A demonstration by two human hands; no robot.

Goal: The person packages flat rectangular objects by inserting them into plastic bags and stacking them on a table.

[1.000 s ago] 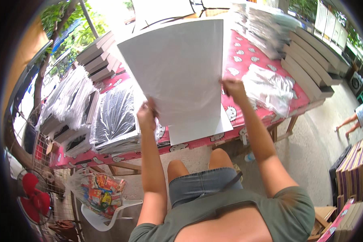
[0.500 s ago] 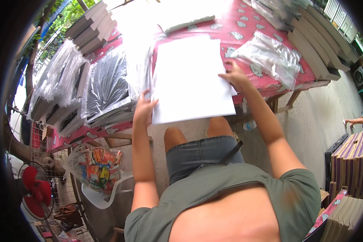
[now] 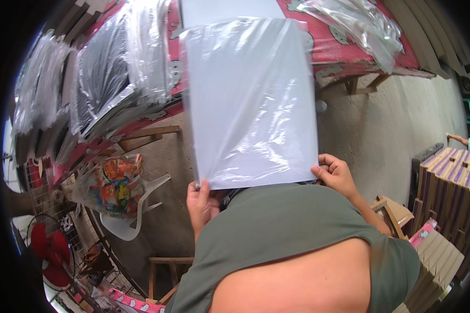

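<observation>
A large white sheet or board (image 3: 250,109) in a clear plastic sleeve stretches from the table's edge to my waist. My left hand (image 3: 201,203) pinches its near left corner, thumb on top. At the near right corner my right hand (image 3: 335,175) grips the edge between thumb and fingers. The plastic is shiny and creased diagonally. Beyond its far end lies another pale flat sheet (image 3: 230,9) on the pink-covered table (image 3: 337,49).
Plastic-wrapped dark and white flat packs (image 3: 107,68) are piled on the left of the table. Loose clear plastic (image 3: 357,23) lies at its right. A white chair (image 3: 128,224) with a bag of colourful packets (image 3: 117,188), a red fan (image 3: 49,253) and stacked cardboard (image 3: 449,193) stand around me.
The white sheet has come nearer to my body, and its plastic sleeve now shows clearly. My hands have shifted from its sides to its two near corners.
</observation>
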